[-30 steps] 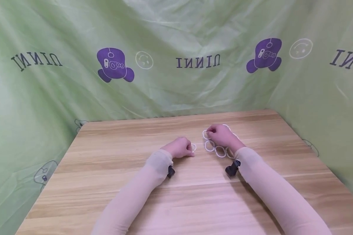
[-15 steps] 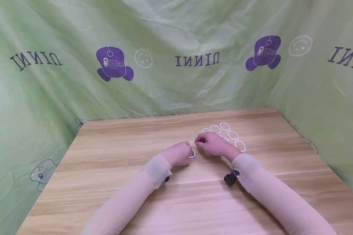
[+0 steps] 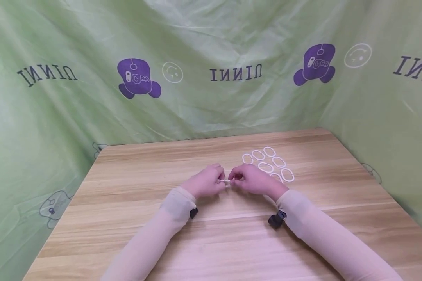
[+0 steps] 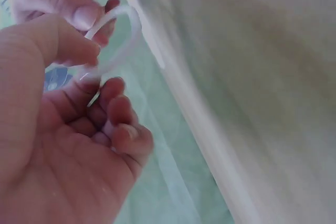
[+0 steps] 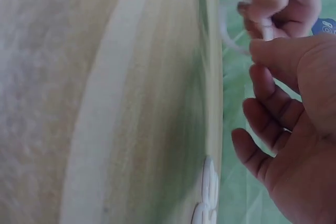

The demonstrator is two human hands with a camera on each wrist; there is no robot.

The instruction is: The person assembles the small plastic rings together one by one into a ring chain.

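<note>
In the head view my left hand (image 3: pixel 207 180) and right hand (image 3: pixel 254 179) meet over the middle of the wooden table, fingertips almost together. Between them is a small white oval plastic ring, like a shower curtain ring (image 3: pixel 227 181). The left wrist view has the ring (image 4: pixel 137 27) standing up from my left thumb and forefinger, which pinch its near end. My right thumb and forefinger pinch its other side, as the right wrist view shows of the ring (image 5: pixel 224 27). I cannot tell if a second ring is in the fingers.
Several more white rings (image 3: pixel 279 162) lie flat in loose rows on the table (image 3: pixel 144 168), just beyond and right of my right hand. A green printed curtain (image 3: pixel 197 105) hangs behind the table and along its sides.
My right hand has come left and nearer from over the rings to meet my left hand. The left hand, holding a ring, has lifted and turned it; both hands now grip there.
</note>
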